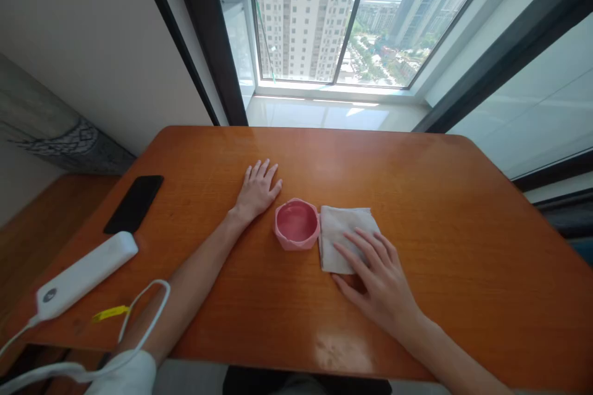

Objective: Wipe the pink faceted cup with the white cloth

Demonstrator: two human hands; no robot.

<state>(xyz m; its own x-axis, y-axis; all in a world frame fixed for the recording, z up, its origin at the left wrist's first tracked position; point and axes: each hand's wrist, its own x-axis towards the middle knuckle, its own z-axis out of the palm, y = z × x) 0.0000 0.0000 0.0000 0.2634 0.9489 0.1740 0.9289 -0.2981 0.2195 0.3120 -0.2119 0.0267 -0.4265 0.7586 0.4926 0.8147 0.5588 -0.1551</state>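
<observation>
Polished wooden table (463, 228): left of the pink bowl (297, 243), the left hand (256, 192) lies spread, empty; right of it, the right hand (383, 281), fingers wide, seemingly steadies the folded cloth (338, 228); lifting would need pinching

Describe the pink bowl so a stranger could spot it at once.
Start with the brown wooden table. Near its middle, between the left hand and the white cloth that the right hand partly covers, sits the bowl. Unlike its neighbours, it is pink and hollow, with an angular, faceted outside.
</observation>
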